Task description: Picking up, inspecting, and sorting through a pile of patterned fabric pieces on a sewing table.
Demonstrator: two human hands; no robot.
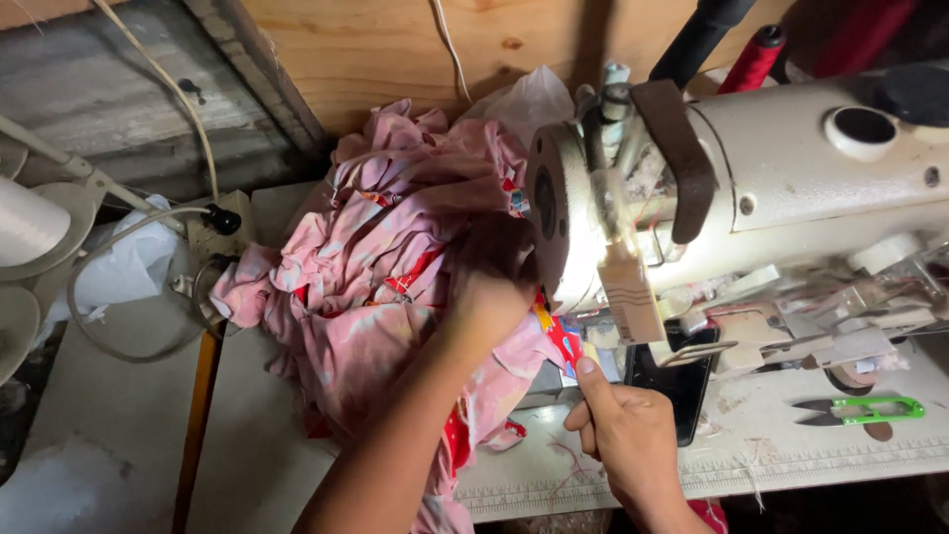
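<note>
Fabric, pink with red printed patches, is lying bunched in a large heap on the surface, left of the sewing machine and spilling over the near edge. By its look it is thin, light and limp; it should fold and slide readily, carry no shape of its own, and snag easily on the machine's handwheel end. A gathered fold or an edge would give the surest hold, since a pinch of loose cloth lifts only one layer.

The sewing machine, cream and worn, is occupying the right half of the view; its right end is cut off by the frame.

The left hand is pressing into the heap beside the handwheel. Its fingers are buried in the folds, so its grip cannot be judged.

The right hand is sitting at the near edge of the surface, fingers curled shut with the thumb raised. Whether it is pinching cloth or thread cannot be made out.

A dark phone is lying under the machine arm, partly covered. Green-handled snips are lying well to the right, untouched.

Red thread spools at the top right are partly cut off. The needle area is not clearly visible among the clutter.
</note>
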